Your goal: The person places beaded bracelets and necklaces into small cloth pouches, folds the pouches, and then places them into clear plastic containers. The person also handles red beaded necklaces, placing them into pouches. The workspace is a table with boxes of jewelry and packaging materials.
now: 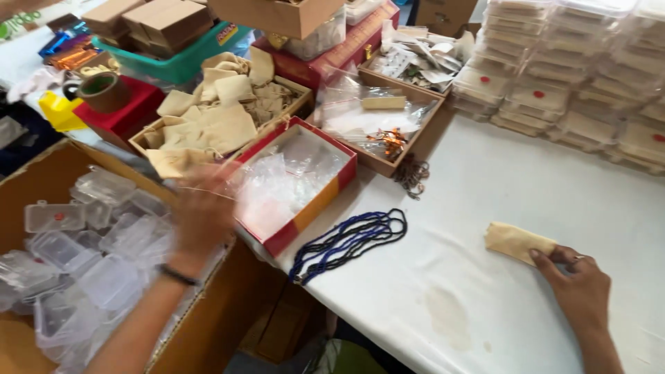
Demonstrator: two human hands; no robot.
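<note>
While beaded cords (350, 242) lie between the hands, stacked boxes (575, 76) stand behind.

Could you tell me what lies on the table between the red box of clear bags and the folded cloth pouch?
In the head view, only a bundle of beaded strings lies between them.

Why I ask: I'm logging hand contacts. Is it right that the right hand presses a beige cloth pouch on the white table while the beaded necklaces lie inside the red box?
Not quite. The head view shows the beaded necklaces lying on the white table, outside the red box. The right hand does press the beige cloth pouch.
</note>
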